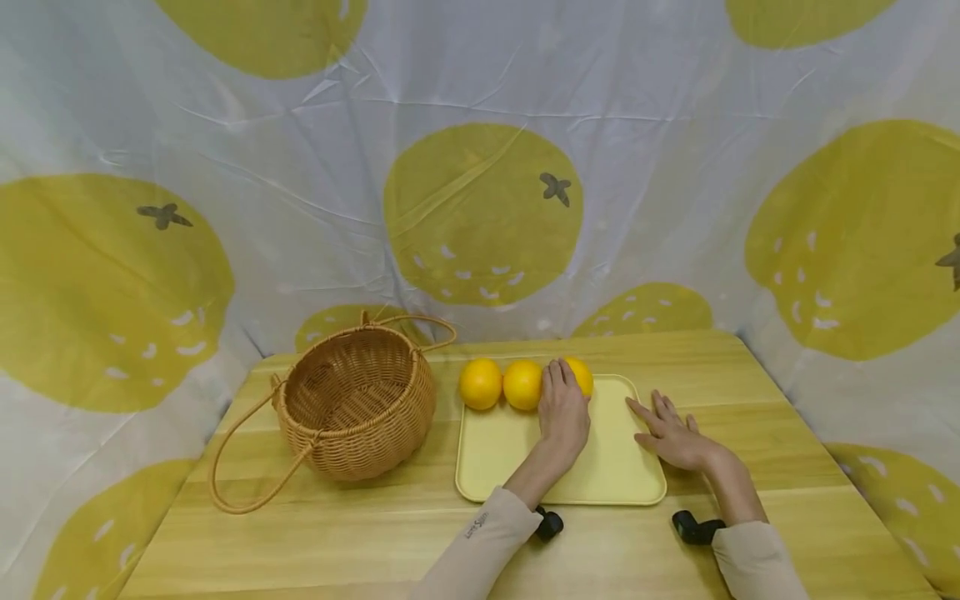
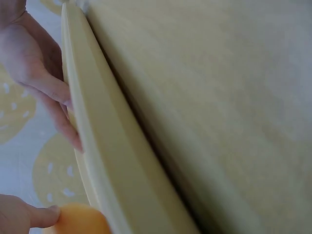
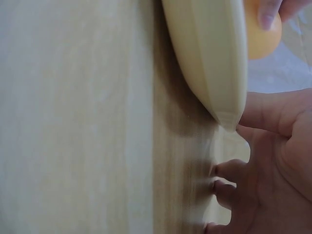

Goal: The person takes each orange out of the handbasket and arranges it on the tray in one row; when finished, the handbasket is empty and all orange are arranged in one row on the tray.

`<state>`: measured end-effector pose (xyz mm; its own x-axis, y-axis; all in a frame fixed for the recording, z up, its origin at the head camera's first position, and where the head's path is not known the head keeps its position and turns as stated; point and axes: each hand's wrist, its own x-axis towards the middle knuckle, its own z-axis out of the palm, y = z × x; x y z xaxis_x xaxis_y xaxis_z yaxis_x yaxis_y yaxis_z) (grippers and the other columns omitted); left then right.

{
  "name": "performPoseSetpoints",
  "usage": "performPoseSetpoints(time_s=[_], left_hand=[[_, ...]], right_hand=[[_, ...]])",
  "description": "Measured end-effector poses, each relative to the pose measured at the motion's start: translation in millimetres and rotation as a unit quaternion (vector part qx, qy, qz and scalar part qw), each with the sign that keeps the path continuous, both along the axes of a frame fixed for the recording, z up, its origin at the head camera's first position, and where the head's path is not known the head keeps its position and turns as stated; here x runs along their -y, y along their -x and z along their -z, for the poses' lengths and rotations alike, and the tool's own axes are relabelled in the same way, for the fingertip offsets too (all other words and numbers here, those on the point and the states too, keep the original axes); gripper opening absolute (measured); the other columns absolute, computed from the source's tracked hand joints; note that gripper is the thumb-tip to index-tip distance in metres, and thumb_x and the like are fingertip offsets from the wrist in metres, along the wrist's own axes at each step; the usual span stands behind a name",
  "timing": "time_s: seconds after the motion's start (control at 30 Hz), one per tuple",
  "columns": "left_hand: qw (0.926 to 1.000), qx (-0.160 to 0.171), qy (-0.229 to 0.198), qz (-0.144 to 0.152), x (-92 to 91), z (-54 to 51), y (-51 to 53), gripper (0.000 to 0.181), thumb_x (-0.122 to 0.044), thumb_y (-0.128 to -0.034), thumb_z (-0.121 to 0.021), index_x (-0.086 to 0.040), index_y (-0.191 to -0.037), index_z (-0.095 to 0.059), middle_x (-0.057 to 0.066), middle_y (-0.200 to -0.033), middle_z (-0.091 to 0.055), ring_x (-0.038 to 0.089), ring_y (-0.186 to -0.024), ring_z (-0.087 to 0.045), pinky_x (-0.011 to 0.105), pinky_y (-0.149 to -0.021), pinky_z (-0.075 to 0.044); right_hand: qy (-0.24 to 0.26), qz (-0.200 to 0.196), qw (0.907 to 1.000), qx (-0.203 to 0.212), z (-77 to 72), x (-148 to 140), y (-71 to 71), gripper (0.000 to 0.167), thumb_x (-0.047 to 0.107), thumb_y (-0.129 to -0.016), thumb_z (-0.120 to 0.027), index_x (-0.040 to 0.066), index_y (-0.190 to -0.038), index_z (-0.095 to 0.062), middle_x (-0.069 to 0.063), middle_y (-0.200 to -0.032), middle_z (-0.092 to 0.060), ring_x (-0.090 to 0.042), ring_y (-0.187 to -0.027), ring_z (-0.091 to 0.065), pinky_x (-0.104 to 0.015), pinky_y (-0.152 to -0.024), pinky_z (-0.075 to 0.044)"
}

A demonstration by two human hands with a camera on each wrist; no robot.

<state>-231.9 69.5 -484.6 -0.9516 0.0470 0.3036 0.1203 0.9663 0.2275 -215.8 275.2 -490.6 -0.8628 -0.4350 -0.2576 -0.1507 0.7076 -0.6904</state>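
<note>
Three oranges stand in a row along the far edge of a pale yellow tray (image 1: 517, 467): a left orange (image 1: 480, 384), a middle orange (image 1: 522, 385) and a right orange (image 1: 581, 377). My left hand (image 1: 564, 412) holds the right orange from above, covering part of it. Its thumb presses on the orange (image 2: 83, 219) in the left wrist view. At the tray's right edge, my right hand (image 1: 675, 437) has its fingers spread. In the right wrist view, the right thumb lies against the tray rim (image 3: 224, 73), while other fingertips rest on the table.
A round wicker basket (image 1: 375, 442) with two loop handles stands left of the tray; only its woven interior shows. Behind the wooden table (image 1: 360, 550) hangs a white curtain (image 1: 652, 192) printed with yellow fruit. Dark wrist devices (image 1: 697, 528) sit at both cuffs.
</note>
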Motion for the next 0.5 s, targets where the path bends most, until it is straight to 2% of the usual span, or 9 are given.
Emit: performPoseSetpoints(time_s=[0.1, 0.3, 0.4, 0.5], left_hand=[[0.9999, 0.011, -0.005, 0.004, 1.3, 1.1, -1.4, 0.077, -0.033, -0.0947, -0.075, 0.006, -0.153, -0.043, 0.019, -0.153, -0.049, 0.028, -0.141, -0.051, 0.024, -0.096, -0.058], [0.9995, 0.031, 0.005, 0.005, 2.2, -3.4, -4.9, 0.079, -0.033, -0.0963, -0.073, 0.004, -0.157, -0.037, 0.017, -0.162, -0.041, 0.028, -0.146, -0.048, 0.023, -0.093, -0.059], [0.9991, 0.035, -0.004, 0.022, 4.4, -8.7, -9.6, 0.08, -0.031, -0.0968, -0.073, 0.004, -0.158, -0.035, 0.018, -0.165, -0.037, 0.03, -0.148, -0.046, 0.024, -0.094, -0.059], [0.9975, 0.04, -0.016, 0.055, 9.4, -15.8, -17.0, 0.081, -0.03, -0.0981, -0.072, 0.005, -0.159, -0.032, 0.018, -0.167, -0.034, 0.032, -0.149, -0.043, 0.026, -0.097, -0.058]], right_hand=[[-0.001, -0.001, 1.0, -0.004, 1.1, 0.4, -2.1, 0.068, 0.026, -0.109, -0.051, 0.0, -0.164, -0.02, -0.041, -0.163, 0.017, -0.061, -0.15, 0.02, -0.081, -0.108, 0.021], [0.002, -0.002, 1.0, -0.008, 3.1, -0.4, -0.1, 0.068, 0.026, -0.109, -0.051, 0.0, -0.164, -0.02, -0.041, -0.163, 0.017, -0.062, -0.15, 0.019, -0.082, -0.107, 0.021], [0.001, -0.003, 1.0, -0.01, 2.1, -0.5, 2.0, 0.068, 0.026, -0.109, -0.051, 0.0, -0.164, -0.02, -0.041, -0.163, 0.017, -0.062, -0.15, 0.019, -0.082, -0.107, 0.021], [-0.002, -0.002, 0.9999, -0.011, 2.6, -0.7, 2.3, 0.068, 0.027, -0.11, -0.05, 0.001, -0.164, -0.02, -0.041, -0.164, 0.017, -0.062, -0.15, 0.019, -0.082, -0.107, 0.02]])
